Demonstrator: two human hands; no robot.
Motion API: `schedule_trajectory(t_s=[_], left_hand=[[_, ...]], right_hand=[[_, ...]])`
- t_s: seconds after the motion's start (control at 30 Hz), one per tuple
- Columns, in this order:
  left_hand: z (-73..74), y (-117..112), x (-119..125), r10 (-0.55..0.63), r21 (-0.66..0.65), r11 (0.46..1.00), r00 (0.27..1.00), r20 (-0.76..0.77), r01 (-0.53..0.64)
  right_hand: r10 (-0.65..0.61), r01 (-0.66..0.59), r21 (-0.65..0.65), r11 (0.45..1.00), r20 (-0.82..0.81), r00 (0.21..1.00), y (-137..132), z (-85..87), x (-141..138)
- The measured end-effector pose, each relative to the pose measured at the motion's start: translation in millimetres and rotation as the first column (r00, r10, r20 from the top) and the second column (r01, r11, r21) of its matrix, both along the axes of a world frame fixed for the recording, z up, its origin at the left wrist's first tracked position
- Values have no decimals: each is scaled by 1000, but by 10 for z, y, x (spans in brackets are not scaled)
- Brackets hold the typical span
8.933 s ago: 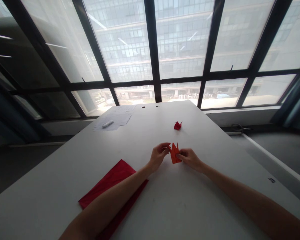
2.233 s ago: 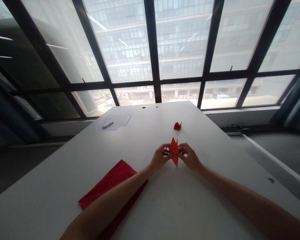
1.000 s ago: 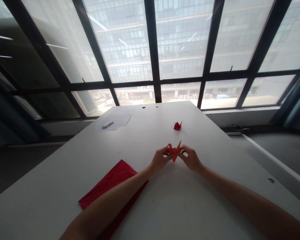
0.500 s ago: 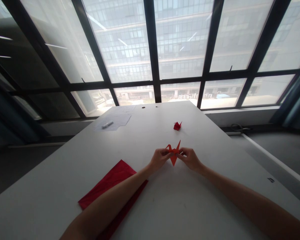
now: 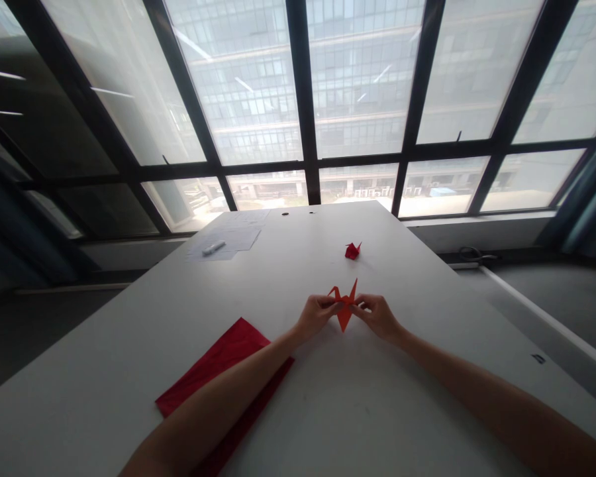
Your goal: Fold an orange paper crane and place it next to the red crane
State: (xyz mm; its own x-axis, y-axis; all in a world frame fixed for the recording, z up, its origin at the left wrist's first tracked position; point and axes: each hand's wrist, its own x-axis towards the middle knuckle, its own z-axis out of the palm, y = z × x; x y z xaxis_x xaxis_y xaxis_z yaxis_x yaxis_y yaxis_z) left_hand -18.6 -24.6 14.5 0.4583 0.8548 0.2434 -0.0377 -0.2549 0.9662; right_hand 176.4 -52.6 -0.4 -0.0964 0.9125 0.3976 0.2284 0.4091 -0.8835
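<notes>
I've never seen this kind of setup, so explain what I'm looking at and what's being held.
There's no machine here: these are a person's bare hands, seen from a camera worn on their head, looking forward and down. The left hand and right hand together pinch a piece of orange folded paper. Beyond it on the white table sits a small red folded piece. Farther left are loose papers with a white, pen-like object on them. Nearer, a flat red sheet is partly hidden by the left forearm.

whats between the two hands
In the head view, an orange folded paper figure lies between them, pinched by the left hand and right hand.
</notes>
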Motion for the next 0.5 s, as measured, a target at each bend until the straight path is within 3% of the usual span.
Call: schedule_trajectory(t_s=[0.33,0.5], left_hand=[[14,4,16,-46,-18,999,999,15,46],[30,-6,7,-15,1,1000,1000,-26,15]], right_hand=[[0,0,18,1000,-8,1000,2,5,13],[2,-2,26,1000,18,1000,-4,15,13]])
